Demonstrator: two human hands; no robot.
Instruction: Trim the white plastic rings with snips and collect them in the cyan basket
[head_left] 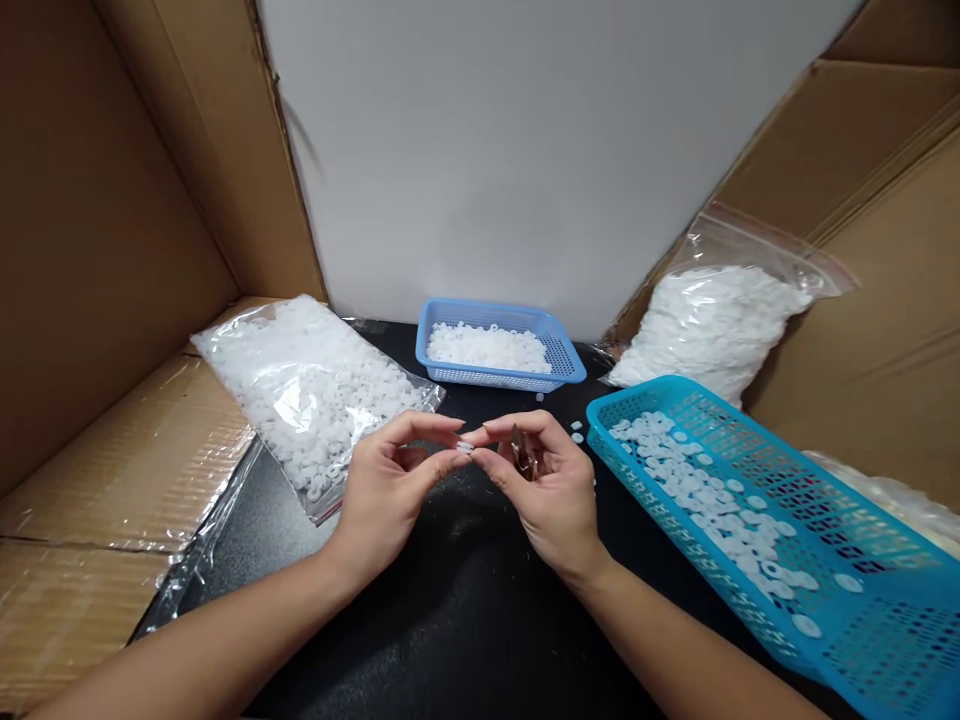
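A small white plastic piece [466, 447] is pinched between the fingertips of both hands above the black table. My left hand [390, 480] holds its left side with thumb and forefinger. On its right side is the thumb and forefinger of my right hand [551, 490]. A dark metallic tool [523, 455] lies in the curled fingers of my right hand; its exact shape is partly hidden. Beyond the hands sits a blue basket [495, 378] of small white pieces. To the right, a larger turquoise basket [705, 535] holds many flat white round pieces.
A clear bag of white pieces [315, 390] lies at the left, near cardboard [127, 450]. Another filled bag [705, 320] leans on cardboard at the right. Several loose white pieces [577, 437] lie beside the turquoise basket. A pale panel [525, 150] stands behind.
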